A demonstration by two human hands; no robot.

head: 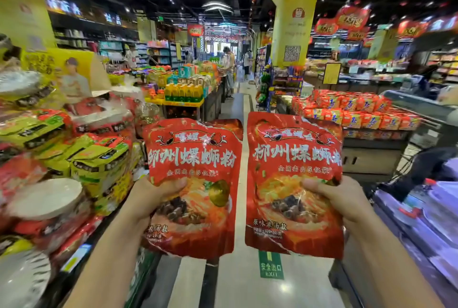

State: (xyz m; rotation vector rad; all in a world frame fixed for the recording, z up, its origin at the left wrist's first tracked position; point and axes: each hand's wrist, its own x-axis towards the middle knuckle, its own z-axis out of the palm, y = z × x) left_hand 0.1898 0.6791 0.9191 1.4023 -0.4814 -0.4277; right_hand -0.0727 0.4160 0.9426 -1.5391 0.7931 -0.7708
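Note:
I hold up two matching red noodle packets side by side over a supermarket aisle. My left hand (151, 198) grips the left red packet (195, 158) at its left edge, thumb across the front. My right hand (339, 198) grips the right red packet (292, 154) at its right edge, thumb across the front too. Both packets are upright, face me and show a noodle bowl picture and white Chinese lettering. A narrow gap separates them.
Stacked noodle packs and bowls (74, 158) fill the display on my left. A shelf of orange-red packs (357, 111) stands on the right, with purple packs (426, 228) nearer. The aisle floor (245, 283) runs ahead with a green exit sign (271, 268); shoppers (229, 69) stand far off.

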